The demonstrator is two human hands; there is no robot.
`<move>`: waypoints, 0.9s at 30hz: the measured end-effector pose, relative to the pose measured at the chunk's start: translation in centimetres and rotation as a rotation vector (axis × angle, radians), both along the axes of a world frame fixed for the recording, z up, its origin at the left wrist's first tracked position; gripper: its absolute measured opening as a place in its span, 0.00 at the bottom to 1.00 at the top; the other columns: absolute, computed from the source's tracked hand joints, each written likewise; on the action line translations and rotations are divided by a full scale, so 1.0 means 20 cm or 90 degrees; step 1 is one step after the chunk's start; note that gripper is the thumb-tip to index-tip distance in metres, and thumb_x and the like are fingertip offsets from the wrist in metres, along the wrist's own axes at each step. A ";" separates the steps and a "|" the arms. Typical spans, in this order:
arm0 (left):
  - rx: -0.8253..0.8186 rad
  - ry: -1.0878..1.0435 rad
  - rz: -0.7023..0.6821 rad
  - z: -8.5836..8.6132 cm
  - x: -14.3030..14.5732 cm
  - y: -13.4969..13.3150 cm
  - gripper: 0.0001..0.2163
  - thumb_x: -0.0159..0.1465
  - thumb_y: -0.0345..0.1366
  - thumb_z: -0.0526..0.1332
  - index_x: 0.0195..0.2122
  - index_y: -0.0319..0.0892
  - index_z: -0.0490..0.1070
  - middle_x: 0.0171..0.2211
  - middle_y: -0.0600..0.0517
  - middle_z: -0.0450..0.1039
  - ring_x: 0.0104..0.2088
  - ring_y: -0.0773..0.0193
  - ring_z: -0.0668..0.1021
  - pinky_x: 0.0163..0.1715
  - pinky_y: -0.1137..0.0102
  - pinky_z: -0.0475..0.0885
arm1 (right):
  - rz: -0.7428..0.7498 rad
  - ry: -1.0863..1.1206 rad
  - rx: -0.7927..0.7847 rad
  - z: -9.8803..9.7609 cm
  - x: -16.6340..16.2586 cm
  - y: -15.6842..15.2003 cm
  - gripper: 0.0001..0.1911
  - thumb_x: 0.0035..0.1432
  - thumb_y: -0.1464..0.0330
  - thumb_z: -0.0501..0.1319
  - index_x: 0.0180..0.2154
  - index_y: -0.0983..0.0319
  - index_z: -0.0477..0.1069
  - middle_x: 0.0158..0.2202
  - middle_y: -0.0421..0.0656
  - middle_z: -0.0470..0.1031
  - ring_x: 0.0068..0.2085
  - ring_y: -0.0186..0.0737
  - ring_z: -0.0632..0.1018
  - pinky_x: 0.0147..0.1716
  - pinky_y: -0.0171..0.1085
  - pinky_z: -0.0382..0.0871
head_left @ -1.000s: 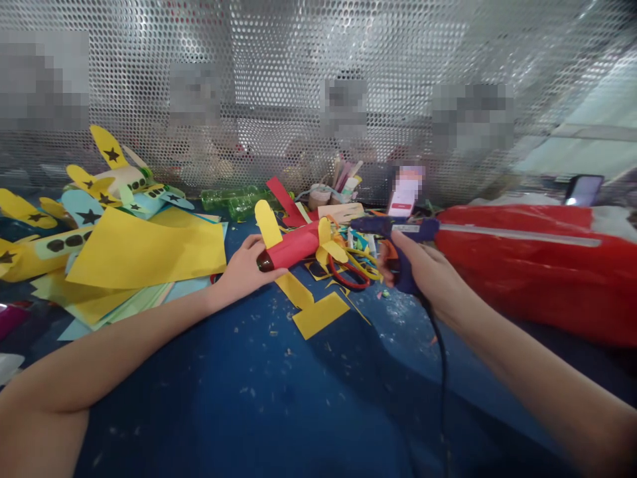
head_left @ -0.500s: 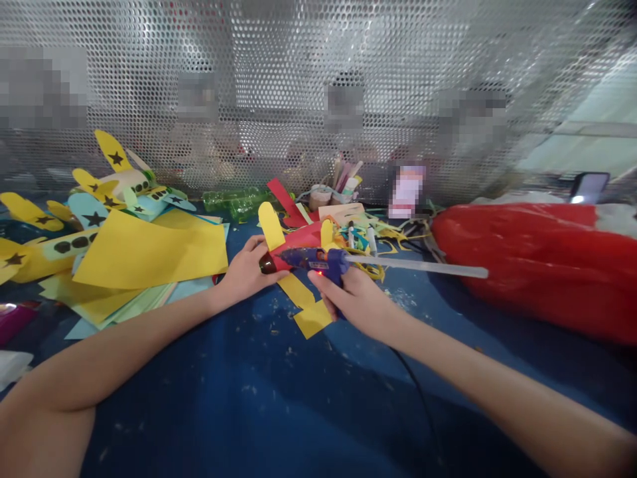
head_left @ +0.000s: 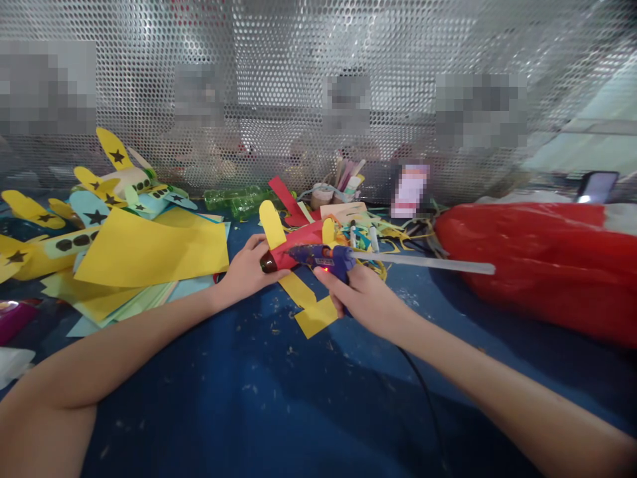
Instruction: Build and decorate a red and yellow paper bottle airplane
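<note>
blue glue gun, red paper plane

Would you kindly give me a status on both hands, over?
Left hand gripping red paper plane. Right hand holding glue gun, nozzle at the plane. Yellow scraps beneath.

Table free; glue gun, bag obstruct

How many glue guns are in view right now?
1: the blue glue gun in the right hand, nozzle at the red paper plane held by the left hand. Others may be hidden.
</note>
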State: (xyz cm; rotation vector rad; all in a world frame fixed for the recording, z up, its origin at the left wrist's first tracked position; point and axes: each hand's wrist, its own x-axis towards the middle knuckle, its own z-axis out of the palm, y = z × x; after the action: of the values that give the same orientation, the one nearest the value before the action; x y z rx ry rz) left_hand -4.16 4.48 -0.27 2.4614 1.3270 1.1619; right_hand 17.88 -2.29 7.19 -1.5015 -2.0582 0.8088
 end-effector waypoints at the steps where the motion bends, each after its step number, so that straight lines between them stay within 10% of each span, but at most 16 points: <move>1: -0.002 -0.001 0.001 0.00 0.00 0.00 0.21 0.58 0.48 0.67 0.48 0.43 0.69 0.49 0.46 0.67 0.54 0.54 0.73 0.55 0.56 0.72 | -0.010 -0.002 -0.001 0.00 0.01 0.00 0.28 0.63 0.51 0.51 0.15 0.57 0.58 0.13 0.41 0.68 0.17 0.34 0.70 0.22 0.36 0.65; 27: -0.041 -0.003 0.017 0.00 0.00 0.00 0.22 0.57 0.48 0.67 0.49 0.43 0.70 0.51 0.46 0.67 0.52 0.52 0.74 0.54 0.56 0.72 | -0.097 -0.046 0.037 -0.03 0.07 0.09 0.26 0.63 0.51 0.51 0.19 0.58 0.60 0.13 0.39 0.69 0.17 0.35 0.74 0.23 0.36 0.65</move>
State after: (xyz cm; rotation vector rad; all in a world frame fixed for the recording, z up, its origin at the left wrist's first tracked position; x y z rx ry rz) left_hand -4.20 4.45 -0.21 2.4016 1.3782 1.1118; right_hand 19.36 -0.47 6.66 -1.6543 -1.9709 0.6399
